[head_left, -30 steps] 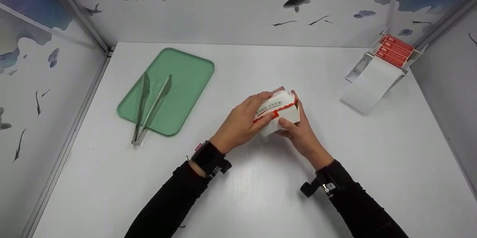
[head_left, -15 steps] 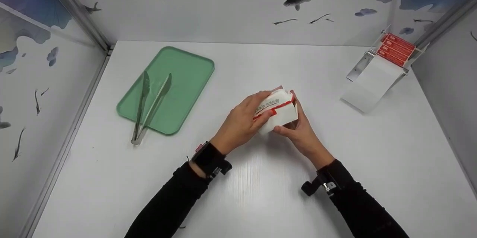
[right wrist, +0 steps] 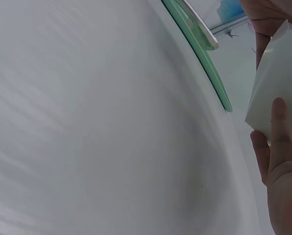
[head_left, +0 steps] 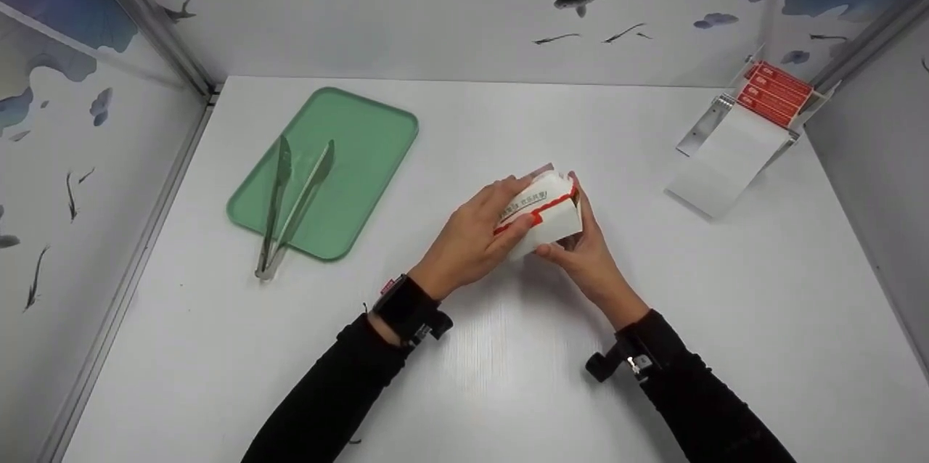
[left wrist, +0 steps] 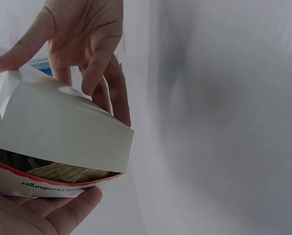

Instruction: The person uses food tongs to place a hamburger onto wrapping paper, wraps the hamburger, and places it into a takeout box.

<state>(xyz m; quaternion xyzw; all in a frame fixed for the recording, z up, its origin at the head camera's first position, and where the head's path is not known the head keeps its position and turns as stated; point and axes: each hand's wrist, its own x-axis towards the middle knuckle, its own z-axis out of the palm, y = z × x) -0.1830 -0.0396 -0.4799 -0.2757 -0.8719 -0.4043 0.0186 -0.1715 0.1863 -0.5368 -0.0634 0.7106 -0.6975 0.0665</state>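
In the head view, a white paper hamburger box (head_left: 557, 222) with a red wavy edge is held by both hands above the middle of the table. My left hand (head_left: 475, 234) grips its left side, thumb over the red edge. On the right, my right hand (head_left: 591, 260) holds it, thumb at the lower corner and fingers behind. Through a gap under the flap, the left wrist view shows a printed paper wrapper (left wrist: 70, 172) inside the box. Several fingers of the right hand (left wrist: 89, 39) lie along the flap there. The right wrist view catches the box's plain white side (right wrist: 278, 83).
At the left of the white table (head_left: 464, 376) lies a green tray (head_left: 370, 158), with metal tongs (head_left: 270, 231) across it, their hinge end past its edge. A rack (head_left: 700, 133) with red printed packets (head_left: 775, 94) and white sheets (head_left: 729, 162) stands back right. Printed panels surround the table.
My right thumb has slid from the box's front panel down to its lower corner, and the box has turned slightly. My left hand keeps its grip.
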